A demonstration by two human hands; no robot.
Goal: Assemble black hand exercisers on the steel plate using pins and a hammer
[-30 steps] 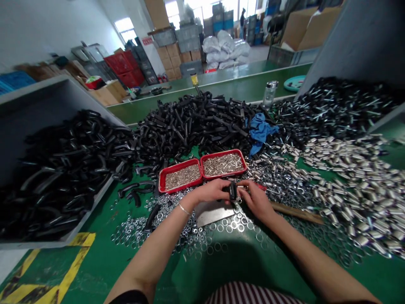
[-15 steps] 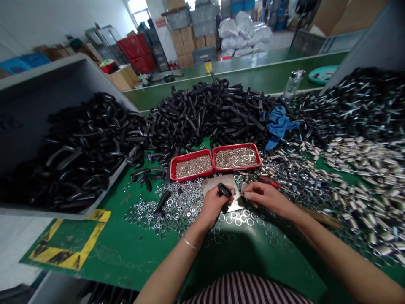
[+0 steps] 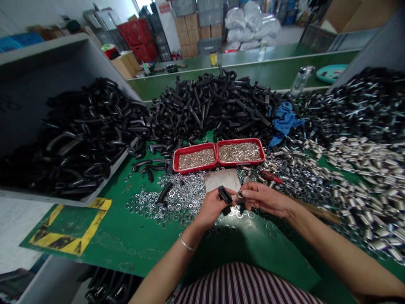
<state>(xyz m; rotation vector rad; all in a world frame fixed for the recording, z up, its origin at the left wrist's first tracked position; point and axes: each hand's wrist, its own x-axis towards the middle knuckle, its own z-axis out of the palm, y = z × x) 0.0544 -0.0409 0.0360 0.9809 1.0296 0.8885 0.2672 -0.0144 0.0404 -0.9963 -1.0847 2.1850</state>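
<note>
My left hand (image 3: 211, 207) is closed around a black handle (image 3: 225, 194), whose dark end sticks up between thumb and fingers. Against its right side, my right hand (image 3: 261, 197) pinches a small metal part (image 3: 239, 195); its exact kind is too small to make out. The fingertips of both hands meet at this spot. Just beyond them lies a flat metal plate (image 3: 222, 180). Loose metal rings (image 3: 236, 211) lie under and in front of the hands, and many small washers and nuts (image 3: 190, 194) spread to the left.
Two red trays (image 3: 216, 157) of small metal pins stand behind the plate. A heap of black handles (image 3: 209, 105) rises beyond, with a grey bin (image 3: 91, 198) of them at left. Metal sleeves (image 3: 363, 190), a blue cloth (image 3: 284, 120) and red-handled pliers (image 3: 271, 177) lie to the right.
My right hand has moved left to the black handle, bringing the small metal part against it. The gap between the hands has closed. The view has shifted slightly.
</note>
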